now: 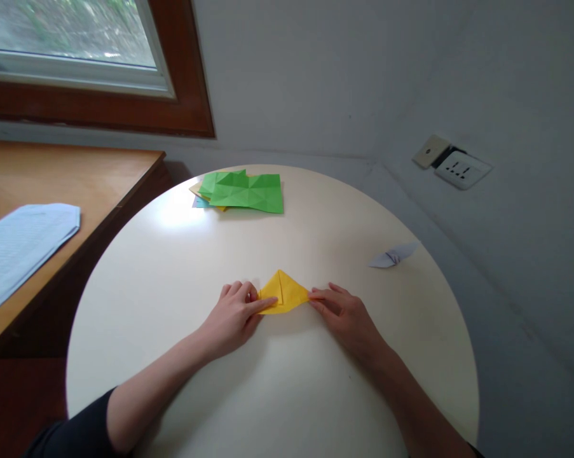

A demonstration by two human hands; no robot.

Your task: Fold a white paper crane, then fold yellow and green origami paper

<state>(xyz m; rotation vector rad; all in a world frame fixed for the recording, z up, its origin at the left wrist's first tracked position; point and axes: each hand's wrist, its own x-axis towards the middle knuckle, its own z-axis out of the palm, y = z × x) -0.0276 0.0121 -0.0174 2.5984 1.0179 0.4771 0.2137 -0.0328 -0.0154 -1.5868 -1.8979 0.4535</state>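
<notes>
A folded yellow sheet of origami paper (292,294) lies near the middle of the round table, its peak pointing away from me and a crease running down from it. My left hand (241,310) grips the paper's left end, with the index finger laid across its front flap. At the right corner, my right hand (341,312) pinches the tip between thumb and fingers. The paper's left corner is partly hidden by my left fingers.
Creased green paper (248,191) lies over other coloured sheets at the table's (287,394) far side. A small folded white paper (394,256) rests near the right edge. On the left, a wooden desk (100,172) carries white printed sheets (29,245). Walls stand behind and right.
</notes>
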